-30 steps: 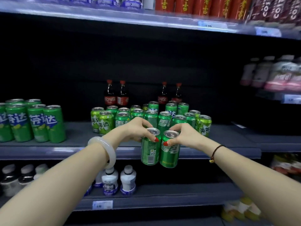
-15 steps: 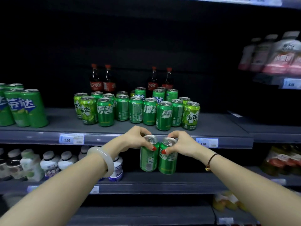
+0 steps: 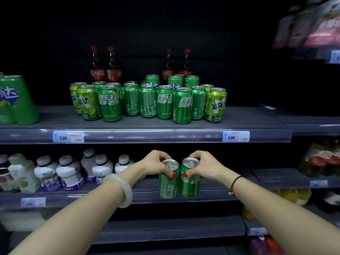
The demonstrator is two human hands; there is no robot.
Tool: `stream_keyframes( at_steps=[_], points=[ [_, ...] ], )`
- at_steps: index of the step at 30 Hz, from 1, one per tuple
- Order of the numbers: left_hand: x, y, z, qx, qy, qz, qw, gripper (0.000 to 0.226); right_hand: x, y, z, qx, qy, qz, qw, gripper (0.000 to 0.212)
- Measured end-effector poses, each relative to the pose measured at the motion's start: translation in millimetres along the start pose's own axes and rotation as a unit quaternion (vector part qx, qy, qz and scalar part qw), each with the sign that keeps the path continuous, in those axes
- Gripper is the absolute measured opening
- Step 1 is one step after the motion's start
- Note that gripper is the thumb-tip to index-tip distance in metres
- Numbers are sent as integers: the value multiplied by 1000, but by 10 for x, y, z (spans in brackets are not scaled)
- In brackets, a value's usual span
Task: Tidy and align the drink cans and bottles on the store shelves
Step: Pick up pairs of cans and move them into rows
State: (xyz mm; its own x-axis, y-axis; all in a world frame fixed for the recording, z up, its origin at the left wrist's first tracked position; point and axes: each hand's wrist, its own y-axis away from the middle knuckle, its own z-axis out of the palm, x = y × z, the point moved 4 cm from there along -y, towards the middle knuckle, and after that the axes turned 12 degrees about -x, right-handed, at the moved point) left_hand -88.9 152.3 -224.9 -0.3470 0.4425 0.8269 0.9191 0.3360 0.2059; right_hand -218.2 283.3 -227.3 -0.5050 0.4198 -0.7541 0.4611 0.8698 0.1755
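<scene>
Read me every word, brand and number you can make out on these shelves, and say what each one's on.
"2.50": left price tag.
"3.00": right price tag.
"雪碧": front-row green can.
"美年达": lighter can at the row's right end.
"可口可": cola bottle label, behind.
Too blurred: held cans, white bottles below, top-right bottles.

Left hand point(image 3: 154, 165) grips top of green can point(image 3: 168, 183); right hand point(image 3: 204, 166) grips second green can point(image 3: 190, 181), cans side by side before lower shelf point(image 3: 211, 195). Green can cluster point(image 3: 147, 102) on upper shelf point(image 3: 147, 124).
</scene>
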Motion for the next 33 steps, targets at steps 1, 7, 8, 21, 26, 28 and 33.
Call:
stream_keyframes(
  at_steps=[1,7,8,21,26,28,33],
  points=[
    [-59,-60,32,5,0,3,1000,41,73,-43,28,7,-1,-3,1000,61],
    [-432,-496,175,68,2,27,997,52,489,-389,196,50,-14,-32,998,61],
    [-487,-565,189,80,4,29,996,55,537,-451,208,58,-15,-41,997,60],
    [-1014,-1129,178,137,65,46,987,51,1007,-1138,348,89,-53,-85,991,73],
    [-1071,-1201,143,110,88,24,990,44,1053,-1199,341,76,-92,-80,990,78],
    [-1091,-1204,138,105,104,9,989,50,1052,-1198,322,59,-95,-74,991,74],
    [-1126,-1168,166,113,112,0,987,59,1062,-1174,327,41,-77,-69,994,43]
  ],
)
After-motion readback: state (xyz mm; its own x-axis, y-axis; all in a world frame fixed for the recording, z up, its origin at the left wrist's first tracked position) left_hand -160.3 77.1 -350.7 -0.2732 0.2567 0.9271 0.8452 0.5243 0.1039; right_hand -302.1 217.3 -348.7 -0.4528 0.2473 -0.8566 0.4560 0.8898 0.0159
